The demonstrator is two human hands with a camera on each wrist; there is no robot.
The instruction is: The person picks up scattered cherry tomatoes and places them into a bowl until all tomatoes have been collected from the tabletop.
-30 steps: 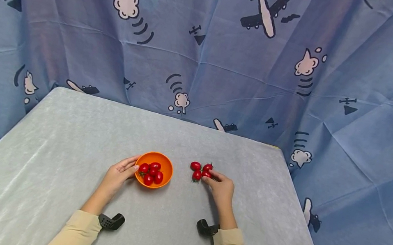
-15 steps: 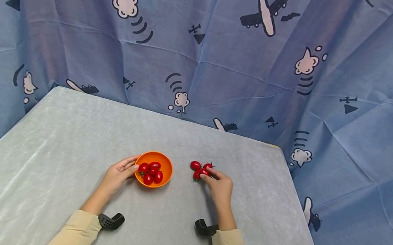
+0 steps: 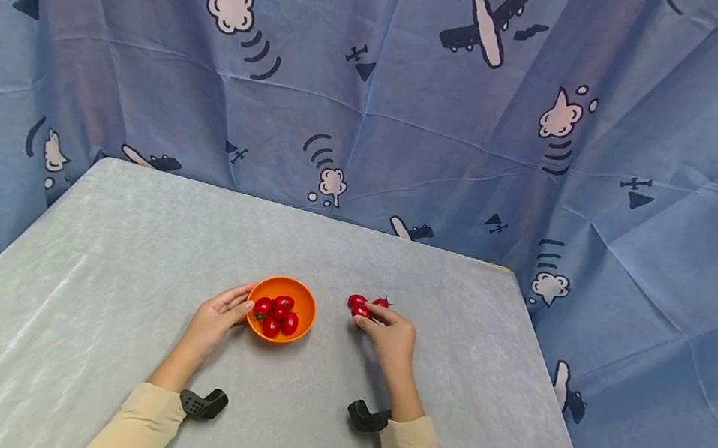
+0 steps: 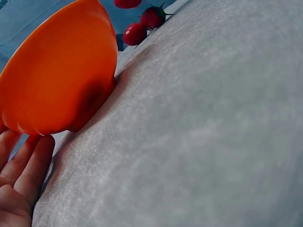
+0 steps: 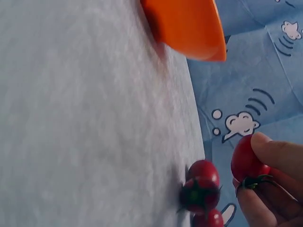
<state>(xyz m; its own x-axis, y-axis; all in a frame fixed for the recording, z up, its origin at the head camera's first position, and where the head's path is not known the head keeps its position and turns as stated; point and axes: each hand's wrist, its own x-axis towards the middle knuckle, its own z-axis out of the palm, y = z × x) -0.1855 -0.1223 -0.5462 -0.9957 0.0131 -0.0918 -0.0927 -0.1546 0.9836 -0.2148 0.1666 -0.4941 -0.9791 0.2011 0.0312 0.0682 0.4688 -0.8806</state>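
Note:
My left hand (image 3: pixel 213 317) holds the left side of an orange bowl (image 3: pixel 305 308), thumb at the rim and fingers along the outside. Several red cherry tomatoes (image 3: pixel 281 314) lie in the bowl. To its right, my right hand (image 3: pixel 395 341) pinches one cherry tomato (image 5: pixel 245 158) between thumb and fingers; it is lifted off the table, its green stem end showing in the right wrist view. Just below it, several loose cherry tomatoes (image 5: pixel 201 194) lie close together on the table, partly hidden by the hand and held tomato in the head view.
A pale grey cloth covers the table (image 3: pixel 144 249). Behind it and along the right hangs a blue curtain (image 3: pixel 314 44) printed with planes and clouds. Each wrist wears a black camera mount, such as the left mount (image 3: pixel 203 405).
My right hand has picked a cherry tomato out of the loose group, raised it and moved left towards the bowl. The left hand and bowl have stayed in place.

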